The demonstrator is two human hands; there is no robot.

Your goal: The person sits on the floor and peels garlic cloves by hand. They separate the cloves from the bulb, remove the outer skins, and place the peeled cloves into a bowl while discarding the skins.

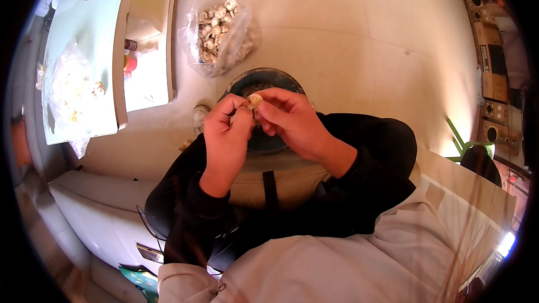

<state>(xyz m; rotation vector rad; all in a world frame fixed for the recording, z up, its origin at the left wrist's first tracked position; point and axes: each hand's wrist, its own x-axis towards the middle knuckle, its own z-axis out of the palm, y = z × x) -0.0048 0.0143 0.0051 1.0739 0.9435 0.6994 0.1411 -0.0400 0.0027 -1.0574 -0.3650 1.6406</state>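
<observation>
Over a dark round basin (263, 76) between my knees, my left hand (229, 128) and my right hand (292, 122) meet at a small pale garlic piece (254, 100). Fingertips of both hands pinch it; whether it is a clove or part of a bulb is hard to tell. Bits of dry matter lie inside the basin, partly hidden by my hands. Beyond the basin, a clear plastic bag (242, 48) stands open on the floor, full of whole garlic bulbs (216, 29).
At left stands a glass-topped table (90, 21) with another plastic bag (69, 88) holding pale pieces, and a garlic bulb (98, 89) beside it. A grey sofa (105, 193) is at lower left. A green stool (465, 147) and speakers (494, 109) are at right.
</observation>
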